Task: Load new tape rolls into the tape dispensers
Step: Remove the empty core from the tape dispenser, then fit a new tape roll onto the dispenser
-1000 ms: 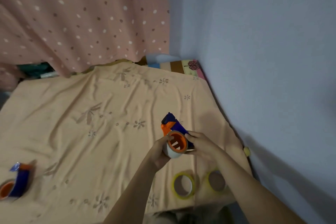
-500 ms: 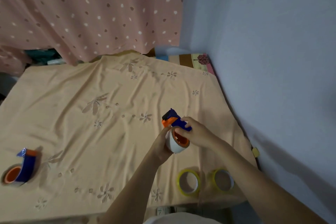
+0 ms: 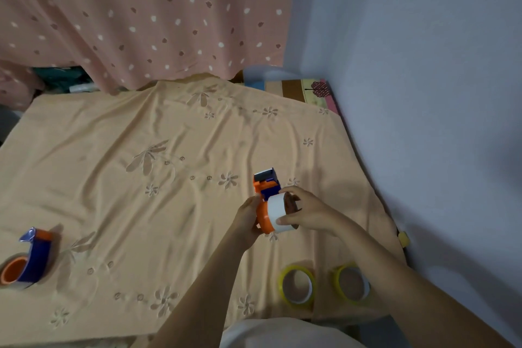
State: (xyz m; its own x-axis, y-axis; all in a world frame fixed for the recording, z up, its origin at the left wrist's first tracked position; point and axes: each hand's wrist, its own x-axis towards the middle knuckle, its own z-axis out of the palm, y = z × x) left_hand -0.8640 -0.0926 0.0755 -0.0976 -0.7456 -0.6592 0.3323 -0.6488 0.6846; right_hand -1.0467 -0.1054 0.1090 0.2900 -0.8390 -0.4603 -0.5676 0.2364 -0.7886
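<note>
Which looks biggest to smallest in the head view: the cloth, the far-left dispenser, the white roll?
1. cloth, by far the largest.
2. far-left dispenser.
3. white roll, held in the right hand.
The last two look close in size, and the hand hides part of the roll, so their order is unsure.

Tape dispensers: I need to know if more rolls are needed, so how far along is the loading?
Nothing looks fully loaded yet. In hand: the left hand steadies an orange-and-blue dispenser while the right hand fits a white tape roll on its hub. Left: the second dispenser at the cloth's left edge, whose orange hub looks bare, and two yellow rolls lying unused.
</note>
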